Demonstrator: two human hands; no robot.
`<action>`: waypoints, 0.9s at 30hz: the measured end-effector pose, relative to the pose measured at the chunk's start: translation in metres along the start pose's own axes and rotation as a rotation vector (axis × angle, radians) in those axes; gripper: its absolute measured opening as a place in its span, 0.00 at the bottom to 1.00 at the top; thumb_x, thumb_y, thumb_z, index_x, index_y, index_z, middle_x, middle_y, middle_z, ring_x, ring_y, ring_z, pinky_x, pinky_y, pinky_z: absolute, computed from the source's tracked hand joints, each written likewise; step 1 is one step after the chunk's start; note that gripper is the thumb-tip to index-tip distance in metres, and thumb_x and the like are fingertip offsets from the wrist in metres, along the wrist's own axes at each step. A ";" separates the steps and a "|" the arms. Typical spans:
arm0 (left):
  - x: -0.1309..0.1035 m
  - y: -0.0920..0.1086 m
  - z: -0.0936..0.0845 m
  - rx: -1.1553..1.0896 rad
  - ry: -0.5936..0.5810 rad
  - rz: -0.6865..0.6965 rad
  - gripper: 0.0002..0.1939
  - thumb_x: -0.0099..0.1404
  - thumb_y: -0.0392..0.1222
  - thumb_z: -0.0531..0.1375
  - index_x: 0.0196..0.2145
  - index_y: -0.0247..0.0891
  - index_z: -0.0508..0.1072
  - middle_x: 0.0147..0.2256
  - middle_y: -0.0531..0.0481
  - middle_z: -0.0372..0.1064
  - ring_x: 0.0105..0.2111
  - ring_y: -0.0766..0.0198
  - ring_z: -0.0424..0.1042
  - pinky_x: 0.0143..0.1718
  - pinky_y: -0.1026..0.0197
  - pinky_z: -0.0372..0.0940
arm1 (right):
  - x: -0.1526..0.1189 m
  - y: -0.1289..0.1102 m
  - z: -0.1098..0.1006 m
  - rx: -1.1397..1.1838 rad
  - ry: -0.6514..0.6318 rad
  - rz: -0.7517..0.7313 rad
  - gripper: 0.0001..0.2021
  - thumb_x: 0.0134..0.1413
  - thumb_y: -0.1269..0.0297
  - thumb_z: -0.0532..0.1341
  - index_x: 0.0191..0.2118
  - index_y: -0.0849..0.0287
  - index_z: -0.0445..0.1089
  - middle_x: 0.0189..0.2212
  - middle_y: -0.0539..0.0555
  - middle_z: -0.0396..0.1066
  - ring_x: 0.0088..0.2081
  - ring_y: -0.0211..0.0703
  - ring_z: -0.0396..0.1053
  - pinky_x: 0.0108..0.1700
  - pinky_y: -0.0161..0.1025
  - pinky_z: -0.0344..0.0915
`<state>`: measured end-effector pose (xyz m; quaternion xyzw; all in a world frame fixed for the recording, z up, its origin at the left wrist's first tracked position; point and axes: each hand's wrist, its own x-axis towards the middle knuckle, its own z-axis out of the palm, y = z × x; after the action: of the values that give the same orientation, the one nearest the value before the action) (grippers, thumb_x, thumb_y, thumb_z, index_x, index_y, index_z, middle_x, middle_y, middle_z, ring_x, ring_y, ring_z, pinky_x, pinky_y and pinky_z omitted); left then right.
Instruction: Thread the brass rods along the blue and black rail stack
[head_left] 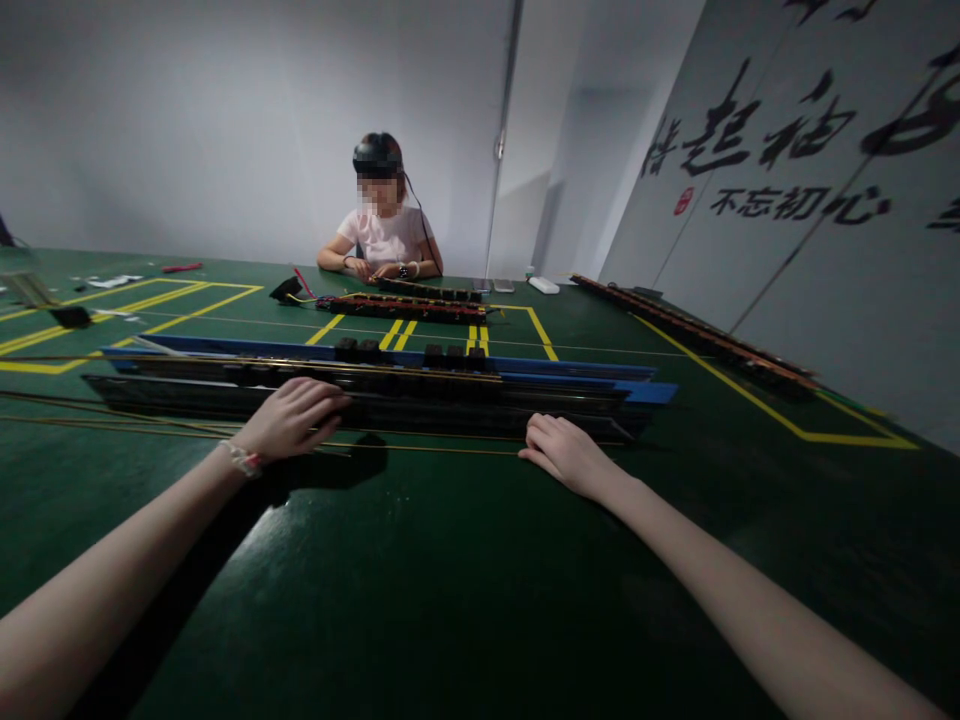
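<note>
A long assembly of black strips with blue edging (pixel 637 390) stretches from left to right across the table, with several small black blocks (pixel 435 355) along its top. My left hand (pixel 296 415) is closed at the front black strip (pixel 187 398), its fingers bent over the upper edge and its thumb lower down. Further right, my right hand (pixel 566 450) rests at the near side of the same assembly with its fingers curled in. One thin brass-coloured rod (pixel 435 449) runs up to its fingertips; what those fingers hold is hidden. More thin rods (pixel 75 425) extend to the left.
Across the green table (pixel 450 580) sits a person (pixel 386 235) wearing a head-mounted device. Before them lies a black and red strip with wires (pixel 405 307). Another long strip (pixel 697 330) runs along the right side. Yellow tape lines (pixel 847 437) mark the tabletop.
</note>
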<state>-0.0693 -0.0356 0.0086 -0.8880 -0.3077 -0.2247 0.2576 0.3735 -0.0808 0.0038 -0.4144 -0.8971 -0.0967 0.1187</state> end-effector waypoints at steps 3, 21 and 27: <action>0.017 0.024 0.007 -0.064 -0.082 0.201 0.10 0.66 0.42 0.52 0.39 0.41 0.73 0.34 0.50 0.72 0.35 0.64 0.69 0.43 0.60 0.61 | 0.000 0.000 0.000 0.006 0.030 0.022 0.10 0.63 0.61 0.53 0.33 0.60 0.64 0.36 0.55 0.66 0.32 0.39 0.62 0.34 0.36 0.58; 0.026 0.043 0.013 0.029 0.023 0.074 0.11 0.70 0.42 0.49 0.36 0.38 0.70 0.30 0.53 0.71 0.28 0.69 0.69 0.33 0.63 0.60 | -0.004 -0.002 0.001 -0.170 0.354 -0.103 0.09 0.61 0.73 0.52 0.41 0.62 0.69 0.34 0.56 0.71 0.36 0.41 0.66 0.39 0.39 0.60; 0.015 0.021 0.008 0.112 0.065 -0.031 0.11 0.68 0.40 0.50 0.40 0.40 0.72 0.29 0.52 0.72 0.29 0.68 0.69 0.34 0.62 0.60 | -0.012 0.008 -0.005 -0.274 0.521 0.066 0.07 0.61 0.71 0.53 0.40 0.58 0.68 0.36 0.53 0.70 0.40 0.42 0.66 0.42 0.40 0.54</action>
<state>-0.0429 -0.0381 0.0044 -0.8597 -0.3247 -0.2398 0.3131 0.3876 -0.0859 0.0052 -0.4167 -0.8012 -0.3162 0.2907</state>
